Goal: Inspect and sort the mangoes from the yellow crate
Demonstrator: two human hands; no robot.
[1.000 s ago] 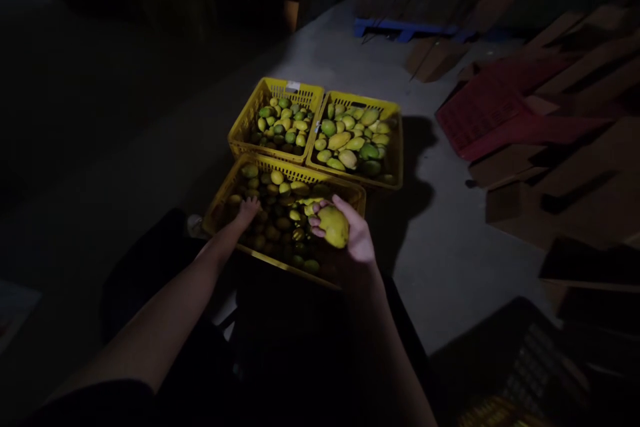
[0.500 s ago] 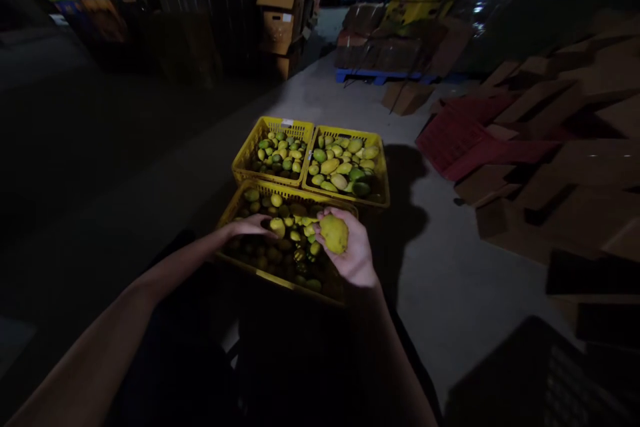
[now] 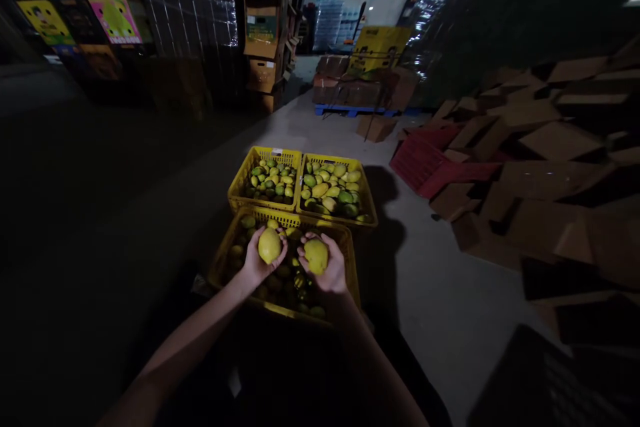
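Observation:
My left hand (image 3: 260,265) is closed round a yellow mango (image 3: 269,245), palm up. Beside it my right hand (image 3: 330,273) cups a second yellow mango (image 3: 316,255). Both hands hover over the nearest yellow crate (image 3: 220,265), which is full of green and yellow mangoes. Two more yellow crates lie just beyond it: the far left crate (image 3: 239,185) holds smaller fruit, the far right crate (image 3: 369,197) holds larger fruit.
Flattened cardboard boxes (image 3: 545,173) and red crates (image 3: 420,160) pile up on the right. A blue pallet (image 3: 350,109) with boxes stands at the back. Stacked cartons (image 3: 263,27) line the far left. Grey concrete floor (image 3: 435,280) stretches to the right of the crates.
My left hand has lifted a mango out of the near crate and turned palm up. My right hand has drawn in beside it. The view has tilted upward.

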